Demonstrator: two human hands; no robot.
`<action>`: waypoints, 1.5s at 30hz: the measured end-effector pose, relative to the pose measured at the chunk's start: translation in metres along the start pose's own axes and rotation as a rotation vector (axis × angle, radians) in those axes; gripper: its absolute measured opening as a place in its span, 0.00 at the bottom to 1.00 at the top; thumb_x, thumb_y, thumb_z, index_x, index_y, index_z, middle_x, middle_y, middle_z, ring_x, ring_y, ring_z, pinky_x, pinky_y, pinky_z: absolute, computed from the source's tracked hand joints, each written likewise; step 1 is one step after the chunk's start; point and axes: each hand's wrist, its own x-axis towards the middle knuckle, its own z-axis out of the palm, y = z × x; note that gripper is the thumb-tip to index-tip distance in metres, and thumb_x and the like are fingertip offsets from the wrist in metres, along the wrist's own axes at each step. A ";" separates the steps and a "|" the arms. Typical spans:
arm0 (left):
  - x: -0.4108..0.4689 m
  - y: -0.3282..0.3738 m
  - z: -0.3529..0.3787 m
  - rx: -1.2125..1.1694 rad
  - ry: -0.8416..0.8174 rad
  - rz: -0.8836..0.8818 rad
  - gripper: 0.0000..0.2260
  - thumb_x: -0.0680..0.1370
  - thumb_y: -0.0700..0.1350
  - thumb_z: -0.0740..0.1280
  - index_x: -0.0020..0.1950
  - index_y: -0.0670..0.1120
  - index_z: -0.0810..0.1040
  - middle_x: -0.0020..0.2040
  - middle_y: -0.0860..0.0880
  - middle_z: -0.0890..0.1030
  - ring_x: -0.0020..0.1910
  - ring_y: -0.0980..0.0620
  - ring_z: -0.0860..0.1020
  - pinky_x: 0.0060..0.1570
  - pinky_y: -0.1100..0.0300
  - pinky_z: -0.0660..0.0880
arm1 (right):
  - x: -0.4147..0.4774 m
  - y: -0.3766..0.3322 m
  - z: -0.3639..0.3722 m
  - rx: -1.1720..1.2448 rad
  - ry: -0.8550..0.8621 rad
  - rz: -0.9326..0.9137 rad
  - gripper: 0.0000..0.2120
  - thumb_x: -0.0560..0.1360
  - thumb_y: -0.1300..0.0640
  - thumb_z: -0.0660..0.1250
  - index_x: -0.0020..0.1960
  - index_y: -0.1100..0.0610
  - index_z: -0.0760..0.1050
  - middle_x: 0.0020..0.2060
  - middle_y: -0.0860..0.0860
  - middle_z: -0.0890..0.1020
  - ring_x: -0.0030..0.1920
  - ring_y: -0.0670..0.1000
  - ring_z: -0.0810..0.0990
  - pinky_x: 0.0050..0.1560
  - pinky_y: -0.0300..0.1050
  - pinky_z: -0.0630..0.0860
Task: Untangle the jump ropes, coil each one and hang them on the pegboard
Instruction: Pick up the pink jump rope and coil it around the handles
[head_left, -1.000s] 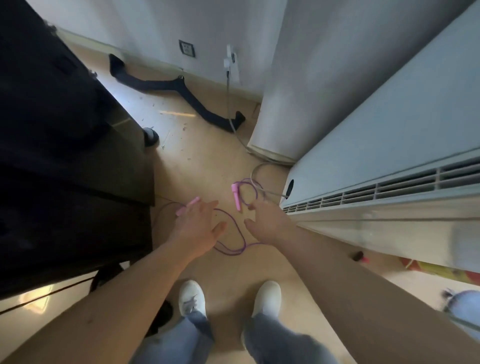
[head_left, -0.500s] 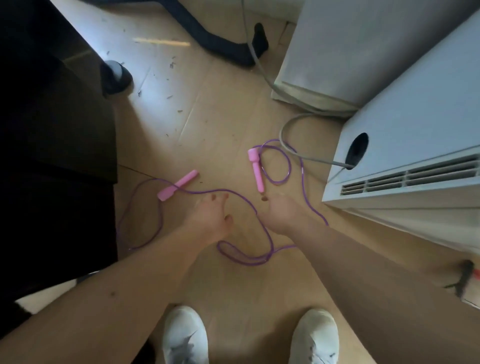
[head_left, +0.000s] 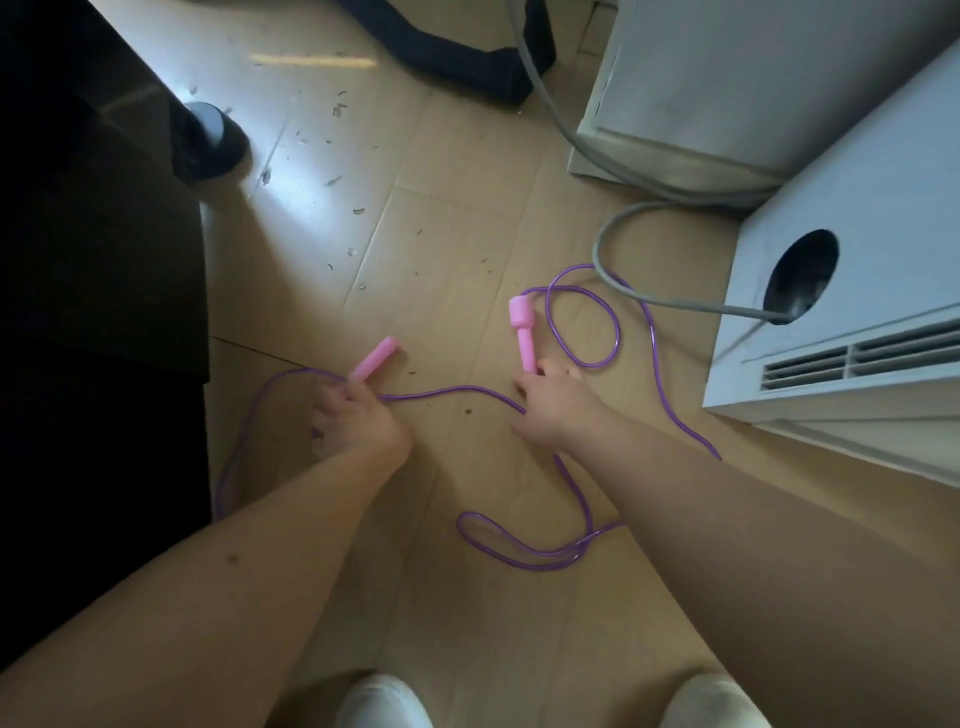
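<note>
Head cam has us looking straight down at the jump rope (head_left: 452, 388), sprawled on the wooden floor (head_left: 441, 182) mid-frame between the dark furniture (head_left: 78, 260) on the left and the white unit (head_left: 857, 218) on the right. Our left hand (head_left: 358, 423) has its fingers curled round the lower end of the left-side handle (head_left: 375, 357). Our right hand (head_left: 553, 402) has fingertips at the bottom of the right-side handle (head_left: 521, 330), but pinching or just touching, we can't tell.

We'd guess the rope itself is light, floppy and a bit slick, so the stiff pink handles are the place to grab. The left-side handle lies diagonally, free end aimed at the upper right. The right-side handle runs nearly up-down the frame, fat cap on top. Loops of the rope sit by the grey hose (head_left: 613, 280) and at lower centre.
</note>
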 end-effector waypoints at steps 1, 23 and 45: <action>0.001 -0.004 0.002 0.018 0.013 0.027 0.22 0.79 0.46 0.60 0.72 0.44 0.61 0.71 0.41 0.61 0.69 0.38 0.63 0.64 0.45 0.66 | -0.002 -0.001 -0.002 0.030 0.017 -0.004 0.19 0.75 0.52 0.63 0.66 0.48 0.72 0.64 0.54 0.68 0.67 0.60 0.66 0.65 0.54 0.71; -0.093 0.001 -0.049 -0.086 0.044 0.834 0.13 0.75 0.58 0.62 0.56 0.56 0.78 0.46 0.54 0.82 0.46 0.49 0.80 0.47 0.55 0.78 | -0.109 0.013 -0.045 0.289 0.324 -0.006 0.21 0.76 0.62 0.61 0.68 0.54 0.71 0.60 0.55 0.78 0.58 0.58 0.77 0.50 0.47 0.71; -0.327 -0.103 -0.217 -0.639 0.356 1.030 0.44 0.69 0.54 0.78 0.76 0.57 0.55 0.65 0.53 0.66 0.59 0.56 0.71 0.60 0.59 0.73 | -0.428 -0.037 -0.126 0.855 0.341 -0.316 0.16 0.82 0.64 0.55 0.66 0.55 0.74 0.35 0.54 0.75 0.33 0.49 0.73 0.34 0.43 0.73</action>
